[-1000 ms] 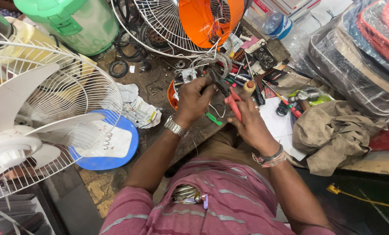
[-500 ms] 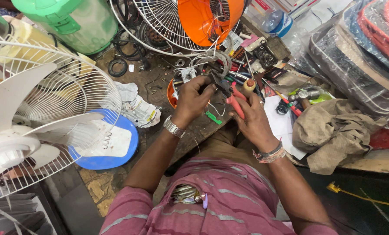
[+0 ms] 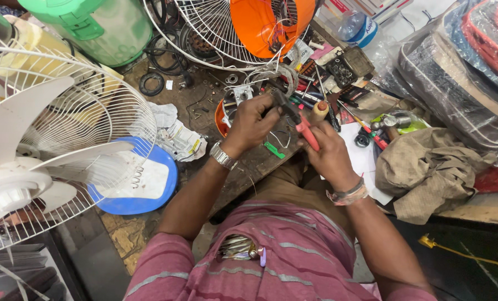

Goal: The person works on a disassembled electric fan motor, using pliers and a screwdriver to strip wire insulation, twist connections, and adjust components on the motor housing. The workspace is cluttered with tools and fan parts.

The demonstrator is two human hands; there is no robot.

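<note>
My right hand (image 3: 328, 151) grips red-handled pliers (image 3: 303, 126), jaws pointing up and left toward my left hand (image 3: 252, 124). My left hand is closed around a thin white wire (image 3: 275, 137) that loops below the hands; the pliers' dark jaws meet it at my fingers. A wristwatch is on my left wrist, bands on my right. Both hands hover over a cluttered wooden workbench (image 3: 204, 106), just in front of a small orange part (image 3: 222, 116).
A white fan with wire guard (image 3: 43, 150) stands at left above a blue round base (image 3: 143, 189). An orange fan motor housing in a guard (image 3: 260, 25) lies at the back. Screwdrivers and tools (image 3: 343, 100), a brown cloth (image 3: 427, 167), a green container (image 3: 101, 28).
Both hands stay together over the bench; the pliers have tilted slightly and my hands shifted a little toward me.
</note>
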